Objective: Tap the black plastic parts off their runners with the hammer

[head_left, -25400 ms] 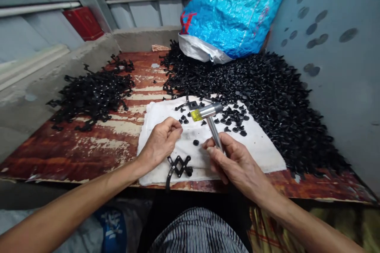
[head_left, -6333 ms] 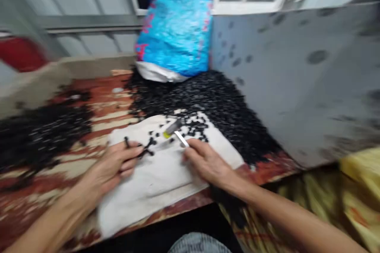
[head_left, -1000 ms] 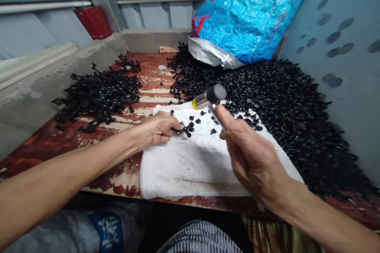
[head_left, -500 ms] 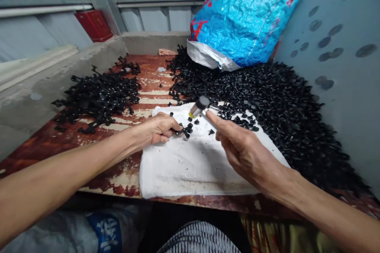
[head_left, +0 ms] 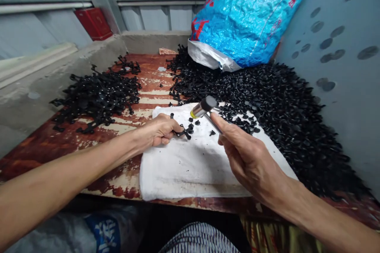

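My right hand (head_left: 245, 148) is closed on the handle of a small hammer (head_left: 204, 106), which has a metal head with a black face and a yellow face. The head hangs above a folded white cloth (head_left: 178, 170). At the cloth's left side, my left hand (head_left: 163, 129) pinches a branched black plastic piece (head_left: 186, 131) with knobbed ends; my fingers cover part of it. Some small black disc-headed pieces (head_left: 212, 133) lie loose on the cloth between my hands.
A big heap of black disc-headed pieces (head_left: 267, 99) spreads over the right side beneath a blue sack (head_left: 237, 19). Branched black pieces (head_left: 97, 97) are piled at the left on the worn red-brown board (head_left: 124, 166). A red box (head_left: 94, 23) sits on the ledge behind.
My right hand and the hammer have moved slightly right, and the hammer head looks sharper. My left hand keeps its grip on the branched piece in almost the same spot.
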Demonstrator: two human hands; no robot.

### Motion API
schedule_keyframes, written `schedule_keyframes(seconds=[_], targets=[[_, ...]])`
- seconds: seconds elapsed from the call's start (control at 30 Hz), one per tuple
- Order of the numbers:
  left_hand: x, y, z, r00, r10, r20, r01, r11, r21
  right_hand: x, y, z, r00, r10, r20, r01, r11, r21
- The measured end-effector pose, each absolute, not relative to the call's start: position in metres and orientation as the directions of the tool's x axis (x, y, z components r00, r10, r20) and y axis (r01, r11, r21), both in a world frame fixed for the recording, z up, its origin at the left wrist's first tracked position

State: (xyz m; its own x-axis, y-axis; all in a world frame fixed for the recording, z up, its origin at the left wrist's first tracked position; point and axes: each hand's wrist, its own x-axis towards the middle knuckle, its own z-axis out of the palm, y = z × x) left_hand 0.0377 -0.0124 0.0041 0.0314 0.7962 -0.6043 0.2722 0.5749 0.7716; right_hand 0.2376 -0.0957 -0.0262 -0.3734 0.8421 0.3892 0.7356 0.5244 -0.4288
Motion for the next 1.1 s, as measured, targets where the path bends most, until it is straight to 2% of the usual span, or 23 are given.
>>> schedule_keyframes(seconds=[0.1, 0.17, 0.3, 0.4, 0.53, 0.77, 1.1], targets=[[0.038, -0.014, 0.006, 0.019, 0.797, -0.603, 0.257, 0.579, 0.774, 0.238, -0.097, -0.024, -0.396, 0.853, 0.339, 0.746, 0.514, -0.423], [0.036, -0.014, 0.009, 0.04, 0.789, -0.613, 0.239, 0.588, 0.773, 0.239, -0.098, -0.023, -0.395, 0.858, 0.329, 0.72, 0.512, -0.47], [0.027, -0.009, 0.016, 0.158, 0.779, -0.607, 0.078, 0.603, 0.794, 0.244, -0.102, -0.021, -0.167, 0.895, 0.415, 0.63, 0.421, -0.653], [0.026, -0.005, 0.015, 0.147, 0.828, -0.541, -0.074, 0.555, 0.829, 0.248, -0.104, -0.025, -0.074, 0.957, 0.282, 0.551, 0.275, -0.788], [0.036, -0.003, 0.004, 0.07, 0.847, -0.527, -0.132, 0.531, 0.837, 0.251, -0.102, -0.034, -0.041, 0.995, 0.096, 0.422, 0.104, -0.901], [0.045, -0.005, -0.003, 0.001, 0.846, -0.533, -0.191, 0.524, 0.83, 0.254, -0.102, -0.041, -0.034, 0.999, 0.031, 0.34, 0.041, -0.939], [0.045, -0.008, -0.009, -0.028, 0.849, -0.527, -0.194, 0.513, 0.836, 0.255, -0.101, -0.041, -0.06, 0.998, 0.033, 0.383, 0.054, -0.922]])
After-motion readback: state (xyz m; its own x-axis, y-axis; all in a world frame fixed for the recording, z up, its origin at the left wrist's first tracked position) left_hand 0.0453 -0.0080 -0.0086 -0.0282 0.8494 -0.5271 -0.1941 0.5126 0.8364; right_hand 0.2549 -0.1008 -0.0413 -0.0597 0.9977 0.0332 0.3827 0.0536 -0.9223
